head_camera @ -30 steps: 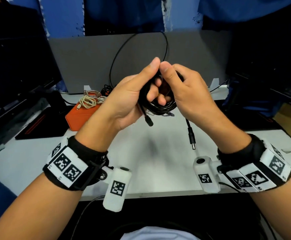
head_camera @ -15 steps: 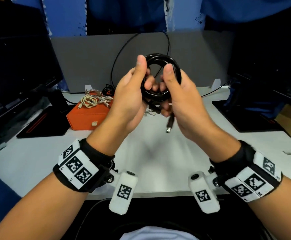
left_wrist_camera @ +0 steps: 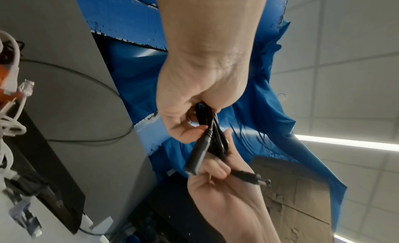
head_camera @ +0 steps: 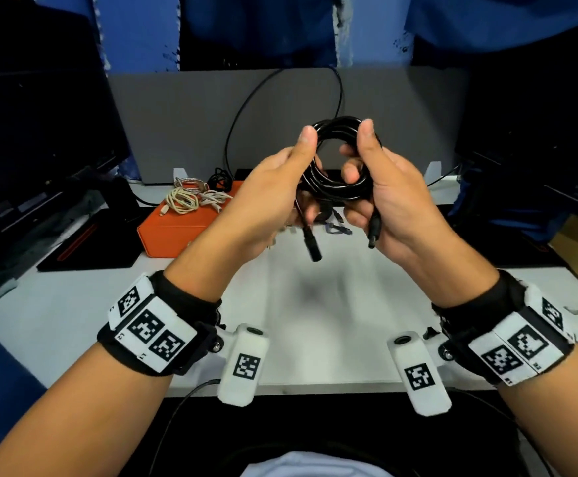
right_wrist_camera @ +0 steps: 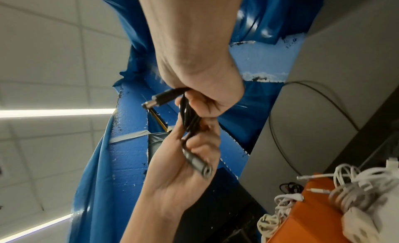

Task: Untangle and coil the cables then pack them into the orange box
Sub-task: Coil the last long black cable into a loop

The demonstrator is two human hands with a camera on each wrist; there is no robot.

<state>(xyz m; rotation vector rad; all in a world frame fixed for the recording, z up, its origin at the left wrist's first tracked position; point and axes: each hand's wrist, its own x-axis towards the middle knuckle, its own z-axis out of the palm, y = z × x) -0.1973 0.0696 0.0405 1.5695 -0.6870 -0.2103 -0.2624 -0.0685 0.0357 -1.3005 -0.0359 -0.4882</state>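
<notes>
Holding a black cable coil (head_camera: 341, 160) upright above the white table (head_camera: 315, 321), ring facing back toward the chest, open centre between the two thumbs. Left hand (head_camera: 274, 201) curled round the coil's left side, thumb pressed against the upper left of the ring, fingers wrapped through behind. Right hand (head_camera: 394, 201) curled round the right side, thumb on the upper right, fingertips poking through the hole. Gripped snugly on both sides, neither hand slack.

Hanging below the fingers: a socket end (head_camera: 311, 244) under the left palm and a barrel plug (head_camera: 373, 232) just inside the right palm, both loose and pointing down, long axes roughly vertical. Seen from the left wrist, socket end (left_wrist_camera: 195, 158) crossing over the right hand's fingers, barrel plug (left_wrist_camera: 251, 177) sticking out sideways.

Lying left of and beyond the left-hand fingers, well apart from the coil: the orange box (head_camera: 181, 232), lid apparently closed, pale cables (head_camera: 188, 199) heaped on top. Left hand nearer to it, so probably best carried over leftward, loose ends tucked first to avoid unravelling.
</notes>
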